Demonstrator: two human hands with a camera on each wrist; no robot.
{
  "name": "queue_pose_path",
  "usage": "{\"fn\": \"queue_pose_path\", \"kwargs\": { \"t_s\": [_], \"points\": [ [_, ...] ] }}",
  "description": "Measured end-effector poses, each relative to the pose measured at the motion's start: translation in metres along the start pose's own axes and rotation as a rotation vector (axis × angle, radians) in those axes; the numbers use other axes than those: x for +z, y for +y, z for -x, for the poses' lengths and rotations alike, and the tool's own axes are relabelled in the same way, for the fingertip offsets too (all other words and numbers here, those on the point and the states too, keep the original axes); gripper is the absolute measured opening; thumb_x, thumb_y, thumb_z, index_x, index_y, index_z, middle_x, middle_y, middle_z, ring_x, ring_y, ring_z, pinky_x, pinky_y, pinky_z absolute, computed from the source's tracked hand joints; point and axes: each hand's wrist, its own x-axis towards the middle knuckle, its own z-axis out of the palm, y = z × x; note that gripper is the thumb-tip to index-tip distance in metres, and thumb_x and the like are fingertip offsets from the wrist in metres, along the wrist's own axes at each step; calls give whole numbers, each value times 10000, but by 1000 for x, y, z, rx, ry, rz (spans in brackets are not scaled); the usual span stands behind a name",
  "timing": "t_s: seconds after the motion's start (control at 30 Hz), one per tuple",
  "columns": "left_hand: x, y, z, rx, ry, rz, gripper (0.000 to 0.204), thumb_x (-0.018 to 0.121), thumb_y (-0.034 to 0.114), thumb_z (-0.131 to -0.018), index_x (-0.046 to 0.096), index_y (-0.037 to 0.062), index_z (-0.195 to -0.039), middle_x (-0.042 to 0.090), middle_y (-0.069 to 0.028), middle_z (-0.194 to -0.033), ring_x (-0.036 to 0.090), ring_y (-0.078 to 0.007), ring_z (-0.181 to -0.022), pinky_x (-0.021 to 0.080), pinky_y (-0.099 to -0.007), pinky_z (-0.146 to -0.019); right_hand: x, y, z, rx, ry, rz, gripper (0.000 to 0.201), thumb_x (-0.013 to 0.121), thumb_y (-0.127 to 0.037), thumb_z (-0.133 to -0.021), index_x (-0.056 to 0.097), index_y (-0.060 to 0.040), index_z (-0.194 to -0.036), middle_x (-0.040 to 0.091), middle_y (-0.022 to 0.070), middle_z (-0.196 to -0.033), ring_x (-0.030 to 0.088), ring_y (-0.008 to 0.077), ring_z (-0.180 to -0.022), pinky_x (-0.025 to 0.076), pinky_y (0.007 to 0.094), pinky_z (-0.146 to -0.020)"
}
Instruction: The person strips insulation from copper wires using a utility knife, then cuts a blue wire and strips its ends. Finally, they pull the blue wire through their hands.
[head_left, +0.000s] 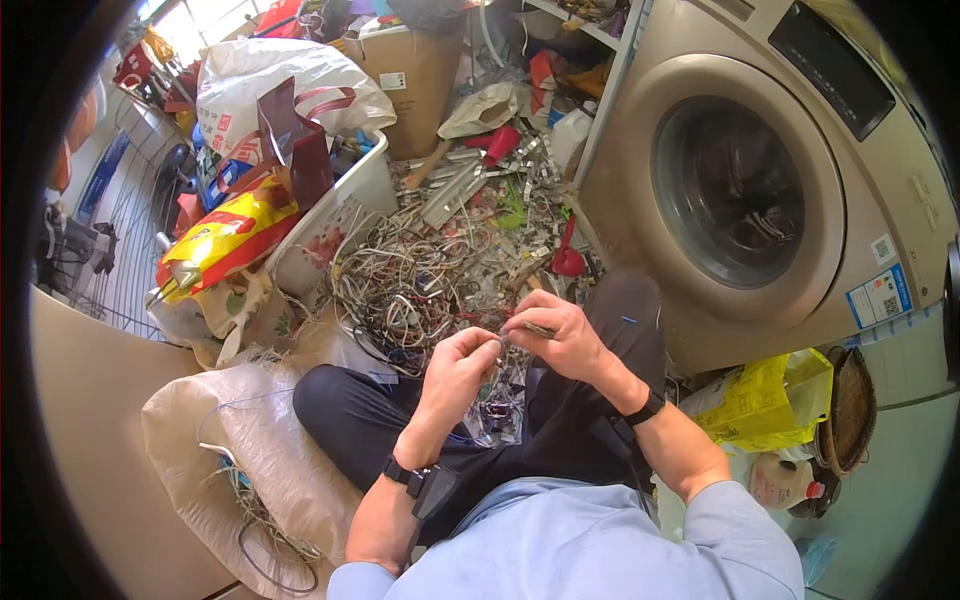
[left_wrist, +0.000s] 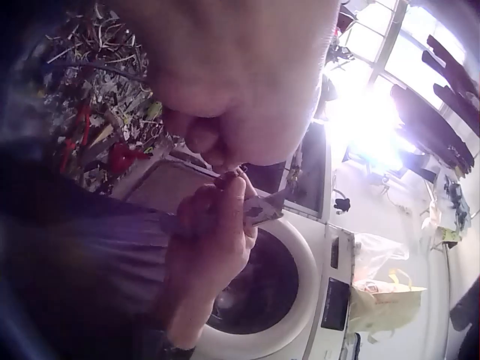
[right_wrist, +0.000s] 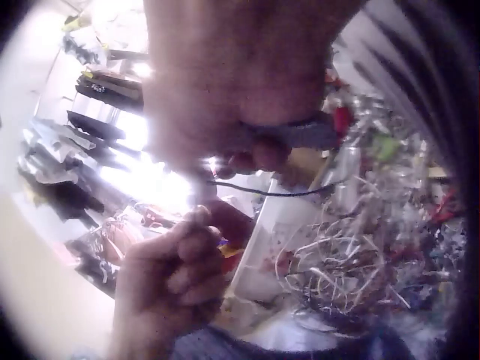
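Both hands meet over the lap, fingertips almost together. My left hand (head_left: 462, 372) pinches the end of a thin dark wire (right_wrist: 281, 194), which in the right wrist view curves away from the fingertips. My right hand (head_left: 570, 340) grips a flat knife-like tool; its grey handle (right_wrist: 292, 135) shows below the palm in the right wrist view, and its pale metal blade (left_wrist: 262, 210) sticks out past the fingers in the left wrist view. The wire's tip is hidden between the fingers. A big tangle of cables (head_left: 400, 285) lies on the floor just ahead of the knees.
Metal and plastic scraps (head_left: 500, 205) cover the floor beyond, with a red scoop (head_left: 568, 260) among them. A washing machine (head_left: 625, 190) stands at the right, a packed white bin (head_left: 350, 200) at the left. A woven sack (head_left: 260, 420) lies beside the left knee, a yellow bag (head_left: 770, 400) at right.
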Motion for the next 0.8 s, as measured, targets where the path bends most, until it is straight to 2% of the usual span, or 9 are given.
{"fn": "queue_pose_path", "kwargs": {
  "t_s": [0.17,0.23,0.27,0.4,0.47,0.53,0.6,0.73,0.8],
  "points": [
    [5,-4,-7,-9,18,14,113,667,140,-988,701,33,-982,544,59,-673,427,-15,-535,303,-197,-472,5,1,3,-54,54,96,86,746,-74,-894,727,-26,-963,678,60,-854,668,192,-751,532,316,-676],
    [9,-7,-9,56,29,-27,113,674,139,-981,703,31,-964,537,61,-668,418,-16,-532,300,-204,-471,4,-1,9,419,30,-357,82,721,-91,-941,695,-16,-961,642,11,-748,615,114,-648,488,277,-585],
    [13,-7,-9,55,27,-23,113,674,139,-981,703,31,-964,537,61,-668,418,-16,-532,300,-204,-471,7,-2,10,421,30,-354,82,721,-91,-941,695,-16,-961,642,11,-748,615,114,-648,488,277,-585],
    [19,-2,-5,74,111,26,105,678,129,-976,703,29,-960,530,62,-658,409,-17,-527,294,-209,-464,16,-2,2,500,337,-670,95,686,-122,-995,679,-31,-968,605,-10,-717,550,82,-593,431,246,-531],
    [14,-4,-1,57,148,28,101,676,126,-977,702,28,-966,529,62,-655,407,-17,-526,289,-206,-459,-7,6,-10,389,742,-832,127,692,-142,-996,660,-37,-933,579,-7,-706,527,94,-576,414,244,-523],
    [-4,-13,6,-50,159,200,99,675,123,-984,696,27,-986,530,63,-650,401,-16,-516,275,-200,-446,-34,4,-16,342,839,-726,164,686,-171,-1005,644,-40,-916,556,-4,-702,509,102,-570,405,250,-518],
    [-8,-15,6,-50,158,217,99,673,122,-991,689,25,-1002,528,61,-647,394,-15,-507,264,-198,-436,-44,-7,-15,343,782,-623,188,687,-174,-1002,646,-42,-875,556,-17,-688,498,88,-557,390,250,-505],
    [6,-5,6,20,148,207,107,668,126,-999,688,21,-1005,517,58,-640,384,-16,-504,262,-200,-441,-20,-17,0,681,194,-454,134,708,-151,-960,740,-22,-974,634,-18,-744,564,82,-611,441,253,-553],
    [11,0,6,26,135,202,111,666,128,-1002,689,19,-1005,516,56,-640,382,-17,-505,261,-200,-444,0,-14,2,274,245,-154,136,701,-132,-961,745,-20,-1023,661,-10,-830,621,96,-746,497,264,-670]
  ]
}}
